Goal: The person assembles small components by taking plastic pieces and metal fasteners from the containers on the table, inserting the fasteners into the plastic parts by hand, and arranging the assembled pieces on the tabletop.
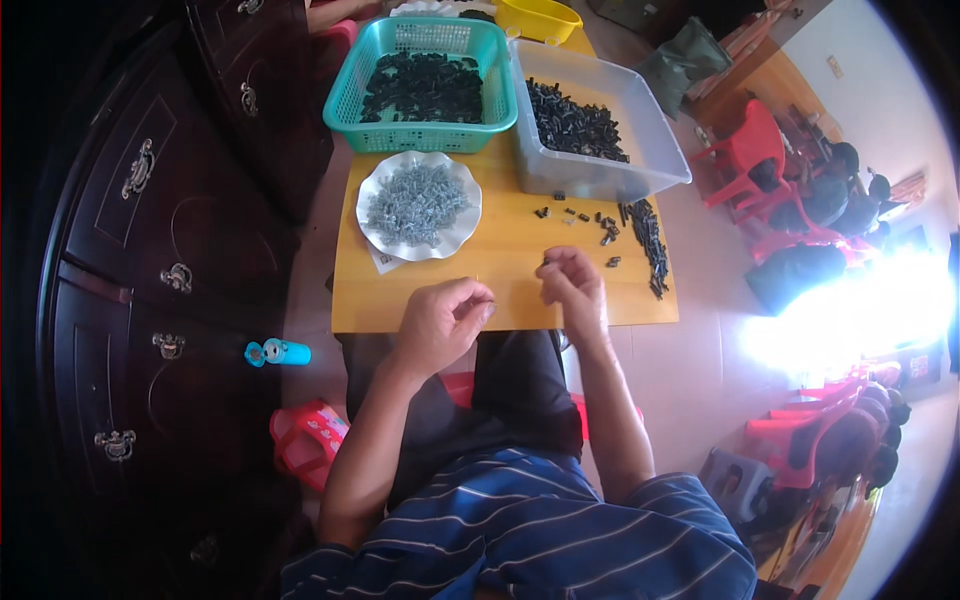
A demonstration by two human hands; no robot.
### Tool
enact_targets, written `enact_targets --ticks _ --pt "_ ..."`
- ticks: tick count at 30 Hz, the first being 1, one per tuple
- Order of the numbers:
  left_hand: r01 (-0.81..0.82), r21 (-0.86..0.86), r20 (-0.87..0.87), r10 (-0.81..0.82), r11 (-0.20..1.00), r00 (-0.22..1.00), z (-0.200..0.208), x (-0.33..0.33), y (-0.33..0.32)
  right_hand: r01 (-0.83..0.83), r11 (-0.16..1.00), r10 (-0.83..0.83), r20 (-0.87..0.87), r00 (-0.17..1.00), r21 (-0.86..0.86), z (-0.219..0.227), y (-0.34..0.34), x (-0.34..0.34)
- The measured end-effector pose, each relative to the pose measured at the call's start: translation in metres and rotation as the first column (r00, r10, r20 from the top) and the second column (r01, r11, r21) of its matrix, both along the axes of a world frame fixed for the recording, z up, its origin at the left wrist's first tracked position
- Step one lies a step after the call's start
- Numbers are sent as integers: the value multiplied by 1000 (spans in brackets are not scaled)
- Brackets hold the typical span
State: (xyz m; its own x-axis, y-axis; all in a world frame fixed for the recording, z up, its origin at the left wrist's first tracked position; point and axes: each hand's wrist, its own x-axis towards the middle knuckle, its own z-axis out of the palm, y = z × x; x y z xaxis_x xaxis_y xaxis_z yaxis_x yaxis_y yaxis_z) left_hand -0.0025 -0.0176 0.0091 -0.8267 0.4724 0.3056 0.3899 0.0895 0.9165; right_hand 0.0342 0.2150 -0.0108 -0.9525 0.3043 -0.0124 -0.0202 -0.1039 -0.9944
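On your yellow table (508, 300), a clear tub (590, 178) and green basket (420, 140) hold black pieces (575, 122), nearer a white plate (458, 240). Your left hand (440, 320) pinches something too tiny to tell; your right hand (578, 292) pinches a small dark piece (545, 263) above the table.

Both bare forearms are slanting inward toward the near edge of the surface (370, 305): left forearm (372, 445), right forearm (620, 430). Left wrist (405, 368) and right wrist (593, 347) are lying just short of that edge. Left hand (438, 320) is hovering left of the edge's middle, back upward, thumb pressing against index finger; its outer fingers are probably folding under, hidden from view. Right hand (578, 295) is hovering nearer the near right corner, fingers curling inward, thumb and index pinching.
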Motion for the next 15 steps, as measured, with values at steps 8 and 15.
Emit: enact_targets --ticks 8,15 --pt "-42 31 -43 43 999 998 3 0 0 -165 976 180 94 979 -145 5 -47 22" --pt "-47 70 3 47 996 999 1 0 -3 -204 945 224 51 973 -257 3 -51 23"
